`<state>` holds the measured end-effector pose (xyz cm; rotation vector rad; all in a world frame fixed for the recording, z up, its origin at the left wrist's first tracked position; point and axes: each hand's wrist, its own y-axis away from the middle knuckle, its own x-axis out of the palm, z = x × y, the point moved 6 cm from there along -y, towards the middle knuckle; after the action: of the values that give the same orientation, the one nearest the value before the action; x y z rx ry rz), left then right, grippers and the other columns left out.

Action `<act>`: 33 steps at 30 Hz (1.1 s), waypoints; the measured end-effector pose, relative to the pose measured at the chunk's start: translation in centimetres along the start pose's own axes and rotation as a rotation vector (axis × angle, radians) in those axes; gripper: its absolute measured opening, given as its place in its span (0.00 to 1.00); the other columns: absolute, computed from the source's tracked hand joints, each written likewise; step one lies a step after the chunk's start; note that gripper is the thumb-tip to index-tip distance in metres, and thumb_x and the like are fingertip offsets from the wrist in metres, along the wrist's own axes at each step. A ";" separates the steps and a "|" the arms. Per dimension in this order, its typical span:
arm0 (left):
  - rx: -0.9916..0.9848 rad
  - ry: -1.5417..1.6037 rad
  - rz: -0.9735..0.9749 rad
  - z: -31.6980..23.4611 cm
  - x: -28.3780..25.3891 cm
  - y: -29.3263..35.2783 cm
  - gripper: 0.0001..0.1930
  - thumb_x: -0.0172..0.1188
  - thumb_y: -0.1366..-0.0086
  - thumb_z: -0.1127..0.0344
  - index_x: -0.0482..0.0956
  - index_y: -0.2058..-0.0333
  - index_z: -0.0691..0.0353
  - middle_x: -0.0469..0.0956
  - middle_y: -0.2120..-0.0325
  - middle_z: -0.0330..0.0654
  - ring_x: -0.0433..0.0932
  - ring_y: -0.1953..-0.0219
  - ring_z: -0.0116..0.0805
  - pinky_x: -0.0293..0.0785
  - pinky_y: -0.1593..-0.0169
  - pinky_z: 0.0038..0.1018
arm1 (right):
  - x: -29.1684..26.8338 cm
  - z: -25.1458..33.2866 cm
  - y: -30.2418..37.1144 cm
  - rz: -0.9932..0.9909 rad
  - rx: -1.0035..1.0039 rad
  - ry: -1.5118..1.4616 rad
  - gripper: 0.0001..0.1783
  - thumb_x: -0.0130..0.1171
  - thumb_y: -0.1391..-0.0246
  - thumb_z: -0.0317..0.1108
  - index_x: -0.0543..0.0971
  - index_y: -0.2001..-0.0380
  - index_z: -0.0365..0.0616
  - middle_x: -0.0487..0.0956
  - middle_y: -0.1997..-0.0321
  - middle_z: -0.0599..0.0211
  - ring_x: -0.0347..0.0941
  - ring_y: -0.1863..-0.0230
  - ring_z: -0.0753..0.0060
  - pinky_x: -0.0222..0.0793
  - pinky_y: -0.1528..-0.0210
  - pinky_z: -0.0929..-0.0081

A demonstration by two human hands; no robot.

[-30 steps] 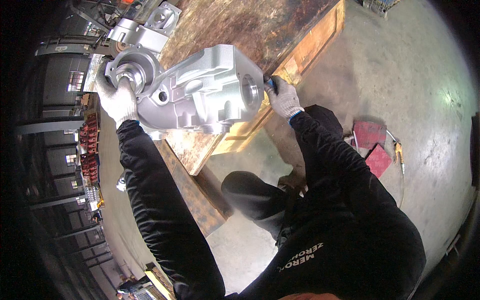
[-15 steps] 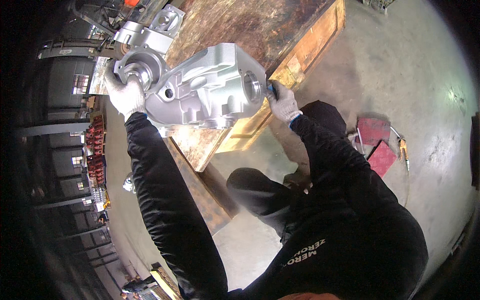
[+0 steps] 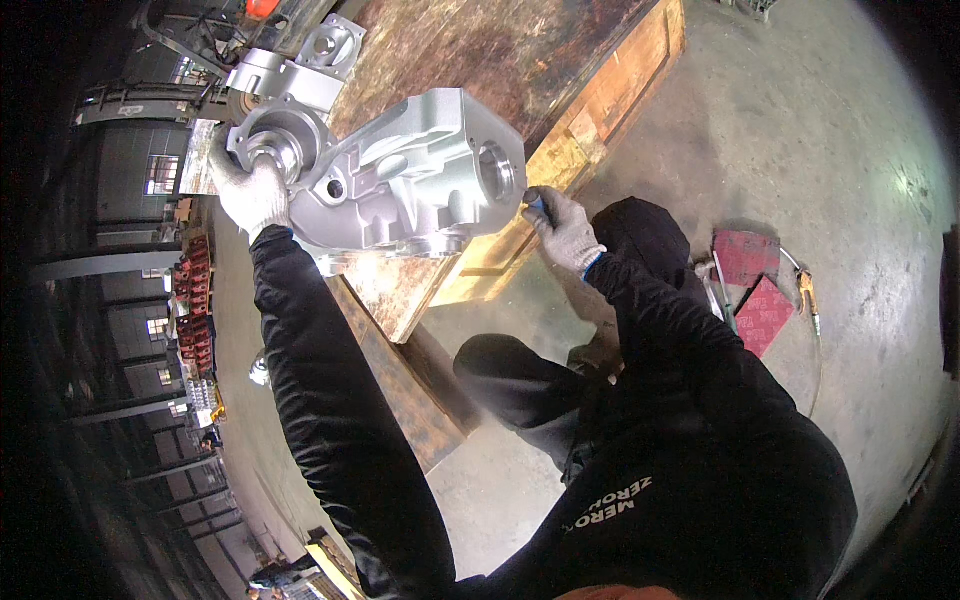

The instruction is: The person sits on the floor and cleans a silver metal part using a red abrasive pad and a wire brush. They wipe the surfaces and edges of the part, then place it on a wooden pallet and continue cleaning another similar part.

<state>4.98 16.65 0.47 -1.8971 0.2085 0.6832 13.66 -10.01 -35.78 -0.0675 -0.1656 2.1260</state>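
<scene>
Left hand [image 3: 253, 195]: gloved, gripping the round flange, upper left.
Casting [image 3: 400, 180]: one silver-grey metal housing with bored holes, upper centre, resting on the wooden table [image 3: 560, 70].
Right hand [image 3: 566, 230]: gloved, closed on a blue-handled tool [image 3: 535, 205] at the casting's right face.
Red pads [image 3: 752, 285]: two, on the floor, right.

The right hand [image 3: 565, 228] covers all but the blue tip of a small tool [image 3: 537, 203]; its kind is unclear. The second metal casting [image 3: 290, 62] is cut off by the dark rim.
</scene>
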 end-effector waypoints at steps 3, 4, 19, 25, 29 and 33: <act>0.027 0.073 0.010 1.2 0.1 -0.2 0.29 0.58 0.43 0.69 0.75 0.39 0.59 0.77 0.43 0.51 0.77 0.40 0.49 0.70 0.34 0.39 | 0.2 0.9 1.7 0.172 -0.130 0.094 0.16 0.64 0.39 0.34 0.79 0.50 0.40 0.84 0.55 0.46 0.83 0.51 0.46 0.78 0.50 0.58; 0.018 0.091 0.018 1.1 0.0 0.0 0.29 0.58 0.43 0.69 0.75 0.39 0.59 0.77 0.43 0.50 0.77 0.40 0.48 0.70 0.35 0.38 | 0.4 2.0 2.6 0.262 -0.199 0.142 0.16 0.64 0.40 0.34 0.79 0.50 0.40 0.84 0.55 0.46 0.83 0.50 0.46 0.78 0.50 0.58; 0.177 -0.051 -0.078 -0.3 -0.5 0.2 0.26 0.66 0.40 0.60 0.77 0.43 0.58 0.78 0.47 0.50 0.77 0.43 0.54 0.73 0.39 0.44 | -0.6 9.0 -14.8 0.186 0.055 -0.293 0.43 0.55 0.36 0.68 0.79 0.44 0.32 0.82 0.50 0.56 0.75 0.49 0.67 0.70 0.45 0.70; 0.128 0.121 0.024 -0.4 -1.7 0.4 0.22 0.65 0.38 0.62 0.77 0.44 0.53 0.78 0.45 0.47 0.75 0.41 0.51 0.69 0.36 0.41 | -0.6 6.9 -8.2 0.092 0.160 -0.364 0.34 0.56 0.33 0.63 0.79 0.47 0.40 0.81 0.58 0.65 0.75 0.54 0.79 0.70 0.53 0.79; 0.184 0.170 0.028 -0.6 -2.5 1.2 0.21 0.62 0.33 0.66 0.76 0.42 0.57 0.79 0.47 0.47 0.80 0.44 0.47 0.74 0.40 0.35 | -1.8 12.3 -4.9 0.186 0.208 -0.320 0.18 0.57 0.29 0.50 0.78 0.58 0.45 0.75 0.72 0.77 0.73 0.72 0.85 0.67 0.74 0.83; 0.157 0.181 0.018 -0.3 -2.7 1.3 0.20 0.62 0.34 0.62 0.78 0.44 0.56 0.78 0.47 0.50 0.76 0.43 0.53 0.71 0.38 0.40 | -2.7 21.2 -9.5 0.204 -0.086 0.075 0.22 0.63 0.33 0.48 0.78 0.49 0.39 0.79 0.67 0.69 0.78 0.67 0.79 0.76 0.65 0.76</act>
<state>2.29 15.39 1.01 -1.8079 0.3843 0.4919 20.60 -9.27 -13.45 -0.2233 -0.2133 2.3148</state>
